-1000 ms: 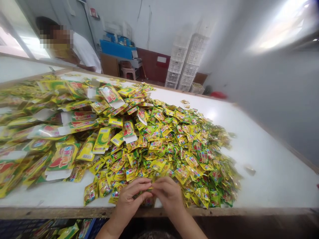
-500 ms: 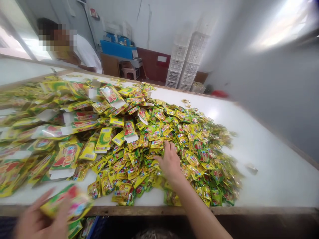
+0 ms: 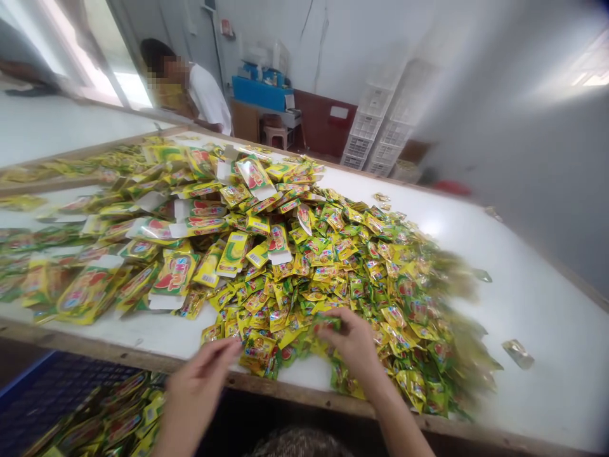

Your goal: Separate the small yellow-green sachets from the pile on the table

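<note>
A large heap of small yellow-green candy sachets [image 3: 333, 254] lies on the white table [image 3: 537, 304]. My right hand [image 3: 354, 343] is at the near side of the heap, its thumb and fingers closed on a green sachet [image 3: 324, 325]. To its left, my left hand [image 3: 202, 377] hovers over the table's front edge by the nearest sachets. Its fingers stretch toward the right, and I see nothing held in them. Flat yellow-green cartons [image 3: 174, 276], some with open white flaps, are piled left of the sachets.
Below the table edge at left stands a blue crate [image 3: 33, 374] holding filled cartons [image 3: 118, 412]. A wooden rim [image 3: 304, 395] borders the table. Across it, a person [image 3: 207, 95] in a white top leans down. White stacked crates [image 3: 366, 120] stand by the wall.
The carton that was in my left hand is gone from it, and that hand has moved right toward the sachets. My right hand has drawn nearer with a sachet. The view has turned left.
</note>
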### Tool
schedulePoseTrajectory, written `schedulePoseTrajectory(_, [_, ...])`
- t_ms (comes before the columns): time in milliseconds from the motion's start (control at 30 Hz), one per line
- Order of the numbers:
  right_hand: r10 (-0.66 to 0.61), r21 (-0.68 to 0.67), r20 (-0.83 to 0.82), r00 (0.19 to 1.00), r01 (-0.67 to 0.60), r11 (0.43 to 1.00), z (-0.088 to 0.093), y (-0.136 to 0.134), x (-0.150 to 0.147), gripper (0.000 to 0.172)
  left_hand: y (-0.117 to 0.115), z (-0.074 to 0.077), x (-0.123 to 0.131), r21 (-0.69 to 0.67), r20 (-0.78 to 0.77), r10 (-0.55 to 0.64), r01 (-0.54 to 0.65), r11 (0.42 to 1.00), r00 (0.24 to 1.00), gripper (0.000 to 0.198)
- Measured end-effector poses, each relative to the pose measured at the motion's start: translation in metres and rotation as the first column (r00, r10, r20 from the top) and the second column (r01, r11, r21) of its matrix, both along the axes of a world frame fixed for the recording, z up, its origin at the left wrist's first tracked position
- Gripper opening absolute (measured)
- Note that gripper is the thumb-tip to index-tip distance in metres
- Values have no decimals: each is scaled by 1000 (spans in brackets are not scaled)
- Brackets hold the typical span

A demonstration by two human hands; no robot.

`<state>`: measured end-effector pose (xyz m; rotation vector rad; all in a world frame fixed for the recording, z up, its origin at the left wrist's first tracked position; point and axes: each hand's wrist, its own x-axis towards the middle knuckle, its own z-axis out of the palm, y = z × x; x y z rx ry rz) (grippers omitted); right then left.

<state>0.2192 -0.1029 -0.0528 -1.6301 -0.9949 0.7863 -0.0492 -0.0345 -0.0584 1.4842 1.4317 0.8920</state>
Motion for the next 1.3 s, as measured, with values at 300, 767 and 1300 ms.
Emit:
schedulePoseTrajectory(300, [64,51,-564,823,-43,998,-28,-27,-30,51,-30,-11,118,-438,654,-37,418,796,756,24])
schedulePoseTrajectory(767, [6,16,-219,976,-3,1000,-36,-26,-37,23,-35,-24,93,-190,326,-338,411,891,883,19])
schedulePoseTrajectory(1300, [72,-166,-540,838,-190,968,-23,-30,-43,24,-28,-22,86,-186,235,-394,438,879,889,20])
